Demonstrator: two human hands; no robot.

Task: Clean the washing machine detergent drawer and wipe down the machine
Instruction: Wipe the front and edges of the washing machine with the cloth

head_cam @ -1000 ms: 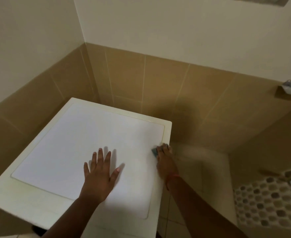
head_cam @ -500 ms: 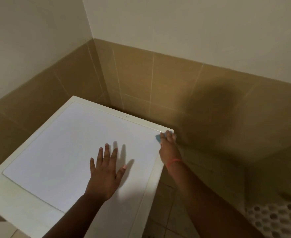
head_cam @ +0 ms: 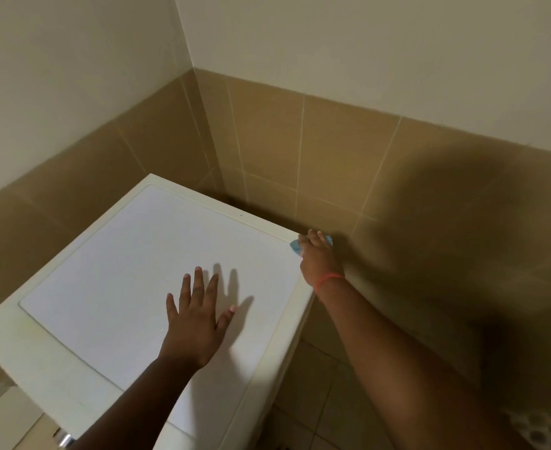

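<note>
The washing machine (head_cam: pixel 131 274) stands in a corner of the room, close to two walls with brown tiles (head_cam: pixel 332 151) low down and pale paint higher up. Only its white top shows — a flat panel with a cream rim all around it.

The left hand (head_cam: pixel 196 323) lies flat on the top, nearer the front edge than the back one. Its fingers are straight and spread out, and it holds nothing. Its shadow falls on the white panel just to the right of it.

The right hand (head_cam: pixel 319 258) reaches out to the far right corner of the top. Its fingers press down on a small blue cloth (head_cam: pixel 296 246) — the cloth sits right on that corner, and bits of it peek out on both sides of the fingers. A thin orange band (head_cam: pixel 329 278) goes around the right wrist.

Past the right edge of the machine, the floor (head_cam: pixel 313 394) has pale tiles. A big dark shadow lies on the brown wall tiles to the right of the machine.
</note>
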